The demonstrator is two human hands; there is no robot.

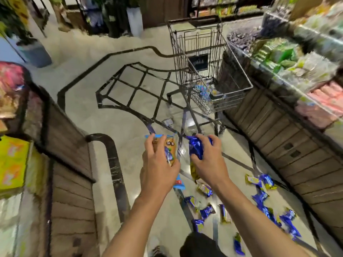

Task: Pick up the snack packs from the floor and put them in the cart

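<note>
Left hand (157,164) grips orange pack (169,151) | right hand (207,158) grips blue packs (196,148) | both raised toward cart (204,71) for loading | more packs (207,212) on floor (111,117)

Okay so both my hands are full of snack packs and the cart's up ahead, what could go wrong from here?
1. The right hand grips a bunched blue pack with a yellow pack hanging below; that one might slip out.
2. Loose packs on the floor lie near your feet; you could tread on one.
3. The left hand holds a flat orange pack that may catch the cart rim.
</note>
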